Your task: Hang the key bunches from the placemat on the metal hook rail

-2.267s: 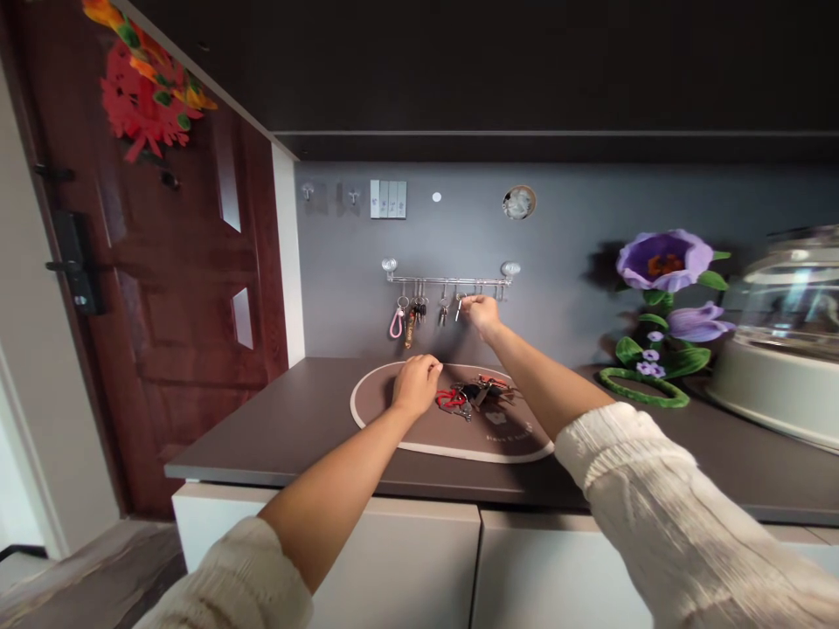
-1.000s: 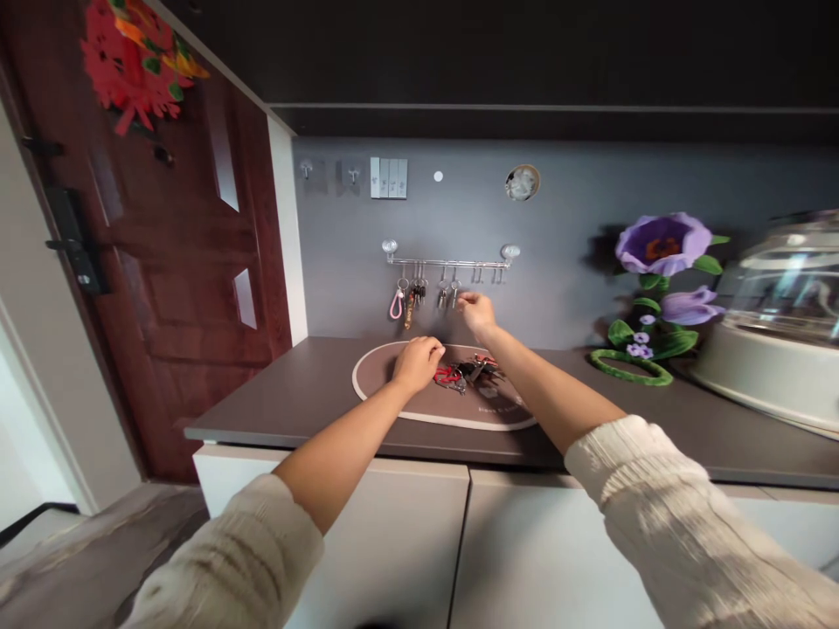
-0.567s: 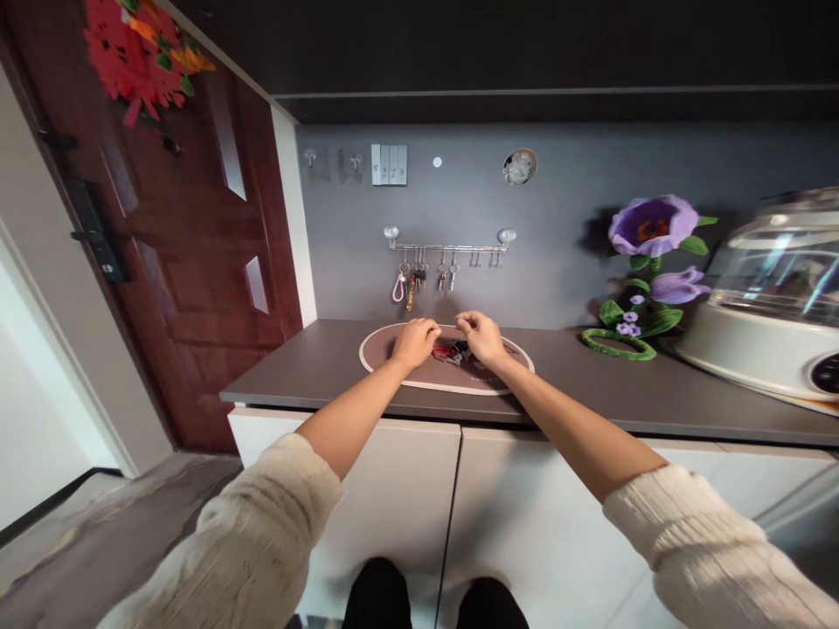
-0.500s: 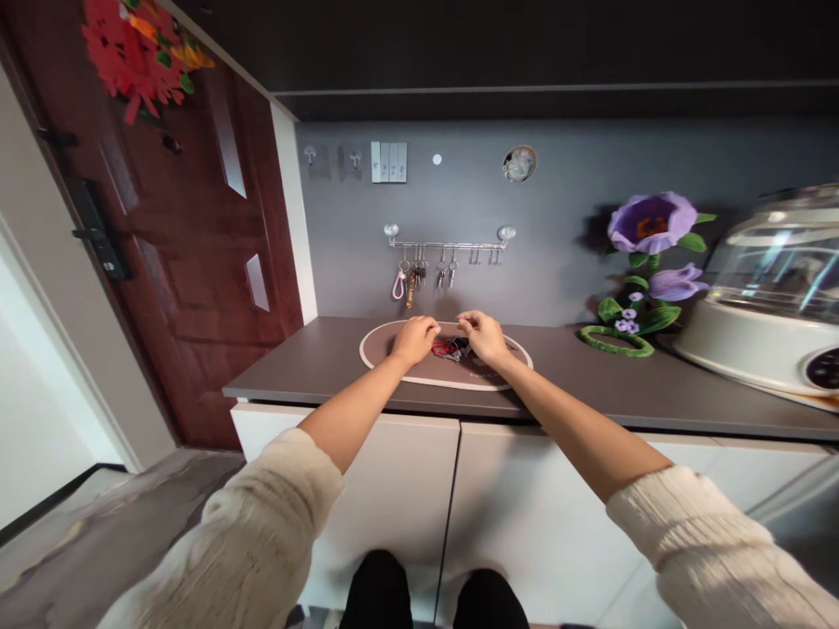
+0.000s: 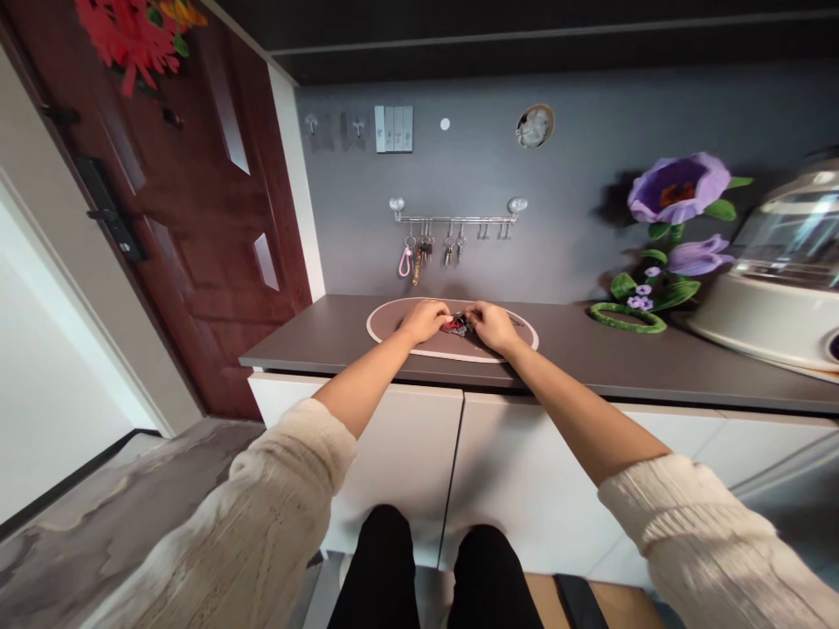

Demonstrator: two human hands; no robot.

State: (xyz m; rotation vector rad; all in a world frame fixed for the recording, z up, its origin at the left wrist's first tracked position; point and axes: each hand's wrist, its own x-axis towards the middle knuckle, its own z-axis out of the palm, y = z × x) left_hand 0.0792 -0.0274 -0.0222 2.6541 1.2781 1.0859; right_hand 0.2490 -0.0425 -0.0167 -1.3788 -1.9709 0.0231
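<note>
A small bunch of keys [image 5: 457, 327] with a red part lies on the oval brown mat [image 5: 384, 328] with a pale rim. From the left, my left hand [image 5: 427, 320] reaches in with its fingers bent together at the red part. My right hand [image 5: 493, 327] pinches at the dark and metal parts from the other side. Both hands rest low over the mat, close to each other. Fingers partly cover the bunch, so its exact pieces are hard to make out.
Behind the mat, a clear wall rack [image 5: 459, 219] carries several keys and a pink loop [image 5: 405, 261]. Purple fabric flowers [image 5: 678, 192] and a white appliance with a clear lid [image 5: 766, 314] stand on the right of the counter [image 5: 590, 362]. A dark red door [image 5: 223, 262] is at left.
Both hands have come down onto the keys and closer together; before, they hovered just above. The camera view has tilted downward, so the counter sits higher in the picture.
</note>
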